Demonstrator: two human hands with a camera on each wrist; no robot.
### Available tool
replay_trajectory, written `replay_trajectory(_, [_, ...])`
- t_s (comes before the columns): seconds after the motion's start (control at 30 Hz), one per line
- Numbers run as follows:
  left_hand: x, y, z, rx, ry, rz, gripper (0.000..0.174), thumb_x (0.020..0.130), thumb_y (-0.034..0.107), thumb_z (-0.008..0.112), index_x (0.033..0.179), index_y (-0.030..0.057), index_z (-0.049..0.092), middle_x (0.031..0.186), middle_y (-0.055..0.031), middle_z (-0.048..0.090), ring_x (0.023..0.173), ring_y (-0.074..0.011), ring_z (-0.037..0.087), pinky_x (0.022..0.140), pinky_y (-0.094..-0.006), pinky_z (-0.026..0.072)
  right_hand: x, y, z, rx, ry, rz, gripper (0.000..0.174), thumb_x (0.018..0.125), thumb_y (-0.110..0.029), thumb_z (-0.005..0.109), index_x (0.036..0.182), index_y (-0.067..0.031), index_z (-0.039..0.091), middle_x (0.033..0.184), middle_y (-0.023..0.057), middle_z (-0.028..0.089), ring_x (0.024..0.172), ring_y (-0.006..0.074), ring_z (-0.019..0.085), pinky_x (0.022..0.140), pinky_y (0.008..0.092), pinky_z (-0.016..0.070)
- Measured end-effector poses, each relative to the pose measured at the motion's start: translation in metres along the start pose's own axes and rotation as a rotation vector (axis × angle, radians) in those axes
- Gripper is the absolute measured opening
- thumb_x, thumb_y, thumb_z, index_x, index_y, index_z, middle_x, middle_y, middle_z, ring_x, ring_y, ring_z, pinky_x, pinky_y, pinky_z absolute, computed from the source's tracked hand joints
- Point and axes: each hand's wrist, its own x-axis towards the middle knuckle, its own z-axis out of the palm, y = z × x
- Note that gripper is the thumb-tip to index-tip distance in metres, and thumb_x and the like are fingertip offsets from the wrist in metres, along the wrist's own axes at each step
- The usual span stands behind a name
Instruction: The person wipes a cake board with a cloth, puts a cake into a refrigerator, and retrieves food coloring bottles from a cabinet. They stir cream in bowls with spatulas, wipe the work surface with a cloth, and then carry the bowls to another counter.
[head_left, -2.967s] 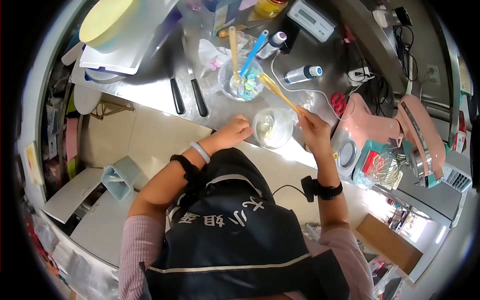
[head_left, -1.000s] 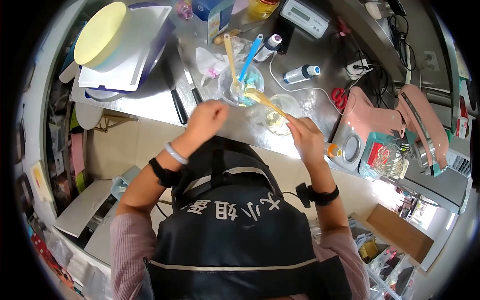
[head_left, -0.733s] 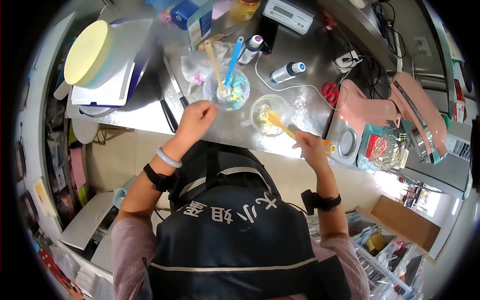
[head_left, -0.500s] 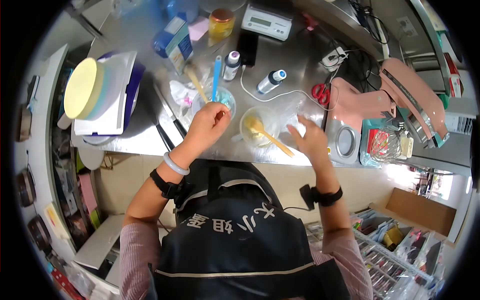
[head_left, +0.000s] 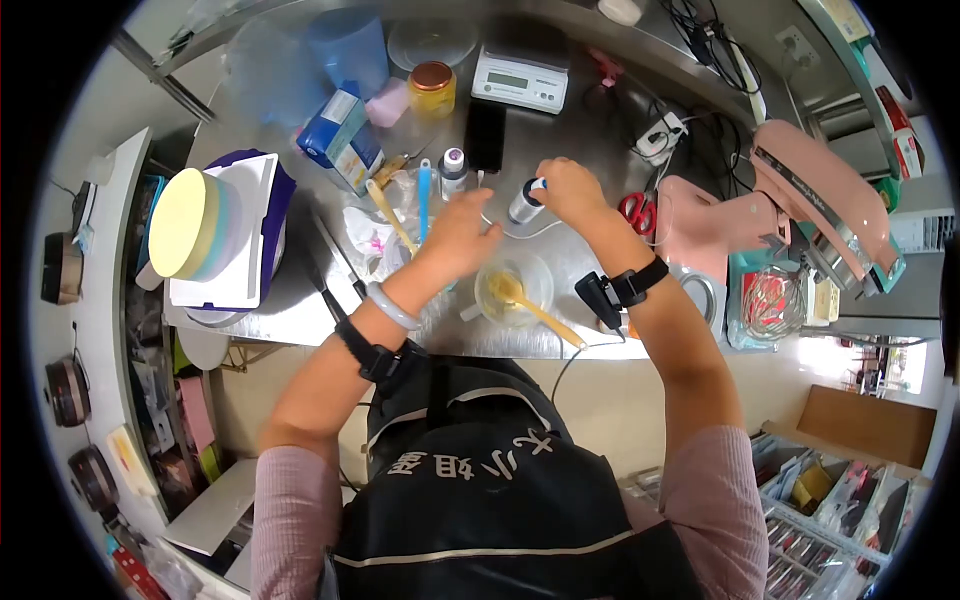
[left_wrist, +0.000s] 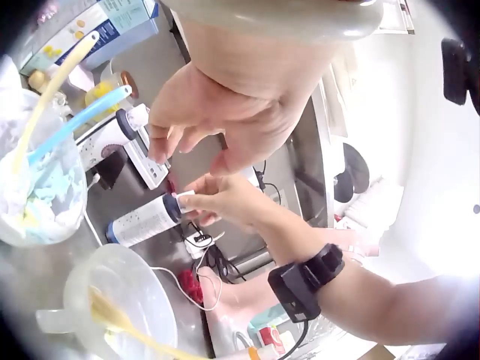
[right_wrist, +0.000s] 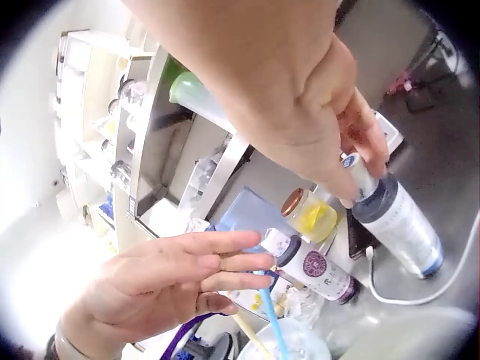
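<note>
My right hand [head_left: 575, 192] pinches the cap of a small white bottle [right_wrist: 401, 229] with a dark collar, which stands upright on the steel table. My left hand [head_left: 462, 235] is raised with fingers loosely extended and holds nothing. Beyond its fingertips stands a second white bottle [right_wrist: 315, 271] with a purple emblem. Below the hands, a clear plastic cup [left_wrist: 154, 285] with a handle has a yellow spatula [head_left: 548, 320] leaning in it. Another clear cup [left_wrist: 49, 232], partly behind my left hand in the head view, holds blue and whitish cream, a cream-coloured spatula [left_wrist: 56, 82] and a blue spatula [left_wrist: 82, 120].
A pink stand mixer [head_left: 735, 220] and red scissors [head_left: 638, 216] are on the right. A kitchen scale [head_left: 520, 80], a phone [head_left: 486, 135] and a yellow jar [head_left: 432, 92] stand at the back. Knives [head_left: 335, 255] lie left, near a yellow bowl [head_left: 178, 222]. A white cable crosses the table.
My right hand has let go of the yellow spatula, left it in the handled cup, and moved forward to the bottle's cap. My left hand has moved forward and right, its fingers loosening.
</note>
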Motion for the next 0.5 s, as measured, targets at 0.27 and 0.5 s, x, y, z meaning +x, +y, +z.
replay_trajectory(0.27, [0.008, 0.015, 0.032, -0.033, -0.219, -0.115, 0.05, 0.077, 0.022, 0.059, 0.113, -0.0104, 0.047, 0.113, -0.0255, 0.052, 0.109, -0.0363, 0.047, 0.096, -0.037, 0.036, 0.004, -0.004, 0.011, 0.018, 0.126, -0.097, 0.031, 0.064, -0.022, 0.07, 0.093, -0.0096, 0.063, 0.093, 0.015, 0.06, 0.09, 0.0315, 0.059, 0.077, 0.0409, 0.0485])
replay_trajectory(0.5, [-0.004, 0.02, 0.027, 0.032, 0.089, -0.032, 0.062, 0.072, 0.022, 0.064, 0.121, -0.0084, 0.039, 0.115, -0.0258, 0.049, 0.11, -0.037, 0.046, 0.095, -0.0393, 0.0365, -0.006, -0.001, -0.01, 0.011, 0.189, -0.189, 0.033, 0.063, -0.025, 0.07, 0.091, -0.0082, 0.062, 0.088, 0.0152, 0.061, 0.087, 0.0312, 0.059, 0.075, 0.0405, 0.0469])
